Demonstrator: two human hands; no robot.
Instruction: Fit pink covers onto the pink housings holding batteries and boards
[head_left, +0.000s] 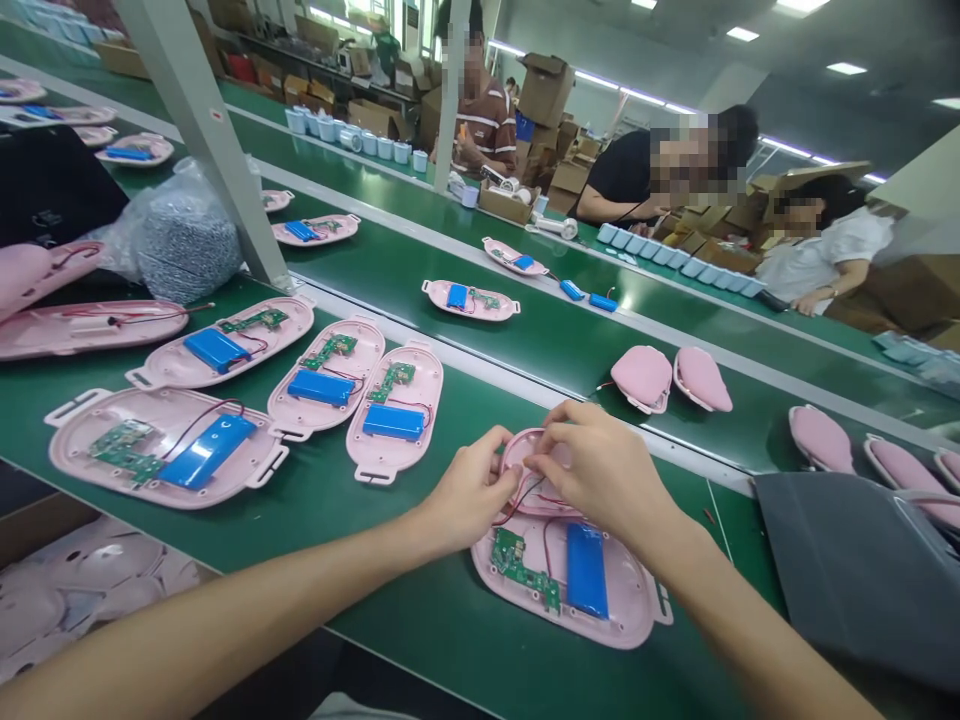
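Observation:
Between my hands a small pink shell half (534,445) is tilted up, its hollow inner side toward me. My left hand (474,490) is closed on its left edge, thumb in front. My right hand (596,455) has its fingers bent over the upper right rim and the thumb inside, close to thin red and black wires (517,508). Right below lies a larger pink shell half (615,630) on the table, touching the smaller one. Inside it are a green circuit board (521,570) and a blue battery pack (586,570). My fingers partly hide the wire ends.
Several pink shells with boards and batteries (394,422) lie to the left, near a bubble-wrapped roll (187,235). A metal post (217,140) rises there. Pink padded pieces (641,378) and a dark grey sheet (840,560) are right. Co-workers sit across the green conveyor (360,270).

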